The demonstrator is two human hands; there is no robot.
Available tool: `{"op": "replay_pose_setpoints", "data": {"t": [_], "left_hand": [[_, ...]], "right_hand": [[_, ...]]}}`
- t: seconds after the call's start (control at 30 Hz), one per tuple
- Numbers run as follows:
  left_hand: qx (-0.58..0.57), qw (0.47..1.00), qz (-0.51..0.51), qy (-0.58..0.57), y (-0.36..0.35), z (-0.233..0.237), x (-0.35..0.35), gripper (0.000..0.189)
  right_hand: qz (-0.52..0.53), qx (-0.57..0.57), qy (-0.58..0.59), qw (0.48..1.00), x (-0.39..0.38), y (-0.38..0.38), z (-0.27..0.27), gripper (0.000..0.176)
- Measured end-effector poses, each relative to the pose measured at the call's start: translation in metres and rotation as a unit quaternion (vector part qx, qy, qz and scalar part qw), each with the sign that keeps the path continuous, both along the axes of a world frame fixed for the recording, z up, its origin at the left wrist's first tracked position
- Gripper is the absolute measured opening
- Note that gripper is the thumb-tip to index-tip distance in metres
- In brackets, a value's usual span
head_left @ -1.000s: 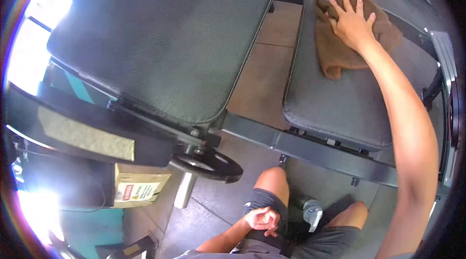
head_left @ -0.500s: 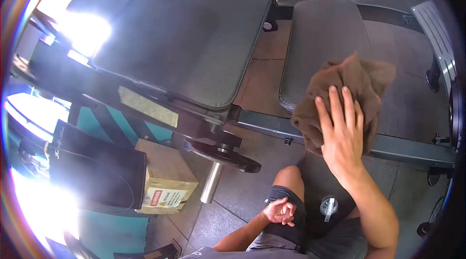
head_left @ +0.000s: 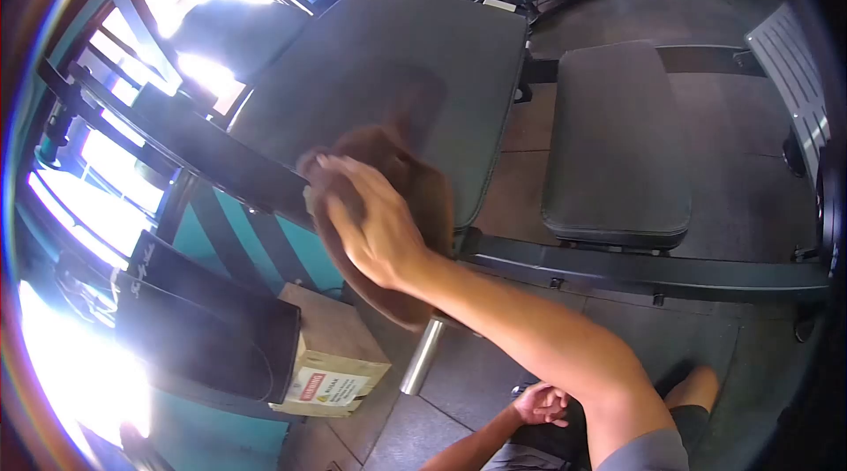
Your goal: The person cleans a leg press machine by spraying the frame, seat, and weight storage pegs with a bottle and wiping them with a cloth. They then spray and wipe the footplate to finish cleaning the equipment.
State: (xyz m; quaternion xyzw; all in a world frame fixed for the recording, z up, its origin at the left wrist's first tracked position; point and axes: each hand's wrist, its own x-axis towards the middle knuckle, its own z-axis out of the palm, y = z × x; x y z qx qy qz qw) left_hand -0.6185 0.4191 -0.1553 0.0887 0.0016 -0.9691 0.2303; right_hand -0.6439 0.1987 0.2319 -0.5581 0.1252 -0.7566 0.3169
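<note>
My right hand (head_left: 375, 228) is on a brown cloth (head_left: 428, 206), which is bunched under the palm and hangs down past the near edge of the large black padded bench (head_left: 459, 74). Blur softens the cloth's outline and the fingertips. Part of the machine's frame and the round plate lie hidden behind cloth and arm. Low in the view, my left hand (head_left: 541, 404) rests near my lap with its fingers curled in, and nothing shows in it. My right forearm passes just above it.
A smaller black pad (head_left: 618, 140) stands to the right, behind a dark metal beam (head_left: 653, 272). A metal bar end (head_left: 423, 356) juts out below the cloth. At lower left are a wooden box (head_left: 340, 347) with a warning label and a black panel (head_left: 207, 321).
My right hand has carried the cloth leftward from beside the smaller pad to the large pad's near edge. The view has shifted too. My left hand stays curled near my lap.
</note>
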Motion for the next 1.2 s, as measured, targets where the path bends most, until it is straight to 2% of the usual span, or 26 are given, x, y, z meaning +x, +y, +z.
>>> {"op": "replay_pose_setpoints", "data": {"t": [0.1,0.13,0.2,0.33,0.37,0.43,0.47,0.5,0.57,0.63,0.7,0.77,0.8,0.87,0.93,0.97,1.03,1.1,1.17,1.2], "left_hand": [[0.037,0.999,-0.008,-0.007,-0.001,-0.005,0.005,0.063],[0.028,0.999,-0.015,-0.016,-0.002,-0.004,0.006,0.063],[-0.054,0.998,-0.035,-0.027,-0.008,0.002,0.0,0.064],[-0.051,0.996,-0.063,-0.024,-0.011,0.005,-0.005,0.062],[-0.053,0.996,-0.068,-0.02,-0.012,0.005,-0.004,0.061],[-0.058,0.996,-0.07,-0.019,-0.013,0.005,-0.01,0.06],[-0.061,0.995,-0.069,-0.027,-0.011,0.007,-0.01,0.06],[-0.065,0.995,-0.064,-0.035,-0.01,0.008,-0.01,0.06],[-0.062,0.994,-0.067,-0.061,-0.009,0.005,-0.008,0.057],[-0.062,0.991,-0.066,-0.096,-0.007,0.009,-0.01,0.055],[-0.054,0.993,-0.061,-0.084,-0.009,-0.002,-0.012,0.055],[-0.052,0.992,-0.064,-0.094,-0.009,-0.012,-0.016,0.055],[-0.063,0.992,-0.064,-0.088,-0.009,-0.001,-0.017,0.055],[-0.06,0.992,-0.067,-0.083,-0.011,0.004,-0.016,0.054],[-0.05,0.993,-0.055,-0.091,-0.008,0.009,-0.017,0.056],[-0.036,0.992,-0.044,-0.112,-0.007,0.008,-0.015,0.059],[-0.023,0.988,-0.027,-0.148,-0.004,0.014,-0.013,0.061],[-0.029,0.983,-0.011,-0.178,-0.001,0.027,-0.013,0.059],[-0.026,0.982,-0.011,-0.184,0.0,0.039,-0.014,0.058],[-0.024,0.982,-0.014,-0.186,0.001,0.042,-0.016,0.057]], "right_hand": [[0.092,-0.02,0.051,0.994,-0.006,-0.011,0.044,0.041],[0.028,-0.063,0.03,0.997,0.002,-0.016,0.034,0.041],[0.049,-0.031,0.039,0.998,-0.006,-0.006,0.006,0.039],[0.067,0.041,0.056,0.995,-0.006,-0.009,-0.011,0.041],[0.205,0.14,0.102,0.963,-0.031,-0.005,0.022,0.05],[0.229,0.21,0.016,0.95,-0.021,-0.024,0.062,0.068],[0.419,0.214,0.009,0.882,-0.021,-0.045,0.081,0.057],[0.46,0.169,0.041,0.87,-0.005,-0.07,0.097,0.072],[0.398,0.235,0.026,0.886,-0.034,-0.014,0.122,0.071],[0.23,0.196,0.118,0.946,-0.035,-0.014,0.086,0.069],[0.168,0.177,0.086,0.966,-0.03,0.008,0.032,0.068],[0.102,0.09,0.066,0.989,-0.025,0.033,-0.027,0.061],[0.094,0.054,0.024,0.994,-0.012,0.047,-0.064,0.058],[-0.035,-0.122,0.113,0.985,-0.004,0.07,-0.065,0.059],[-0.096,-0.259,0.322,0.906,0.005,0.08,-0.044,0.062],[-0.038,-0.257,0.405,0.877,0.02,0.076,-0.042,0.063],[0.033,-0.267,0.329,0.905,0.034,0.048,0.028,0.045],[0.17,-0.124,0.315,0.925,0.036,0.046,0.094,0.029],[0.043,-0.126,0.325,0.936,0.055,0.04,0.129,0.023],[-0.127,-0.234,0.35,0.898,0.069,0.024,0.133,0.022]]}}
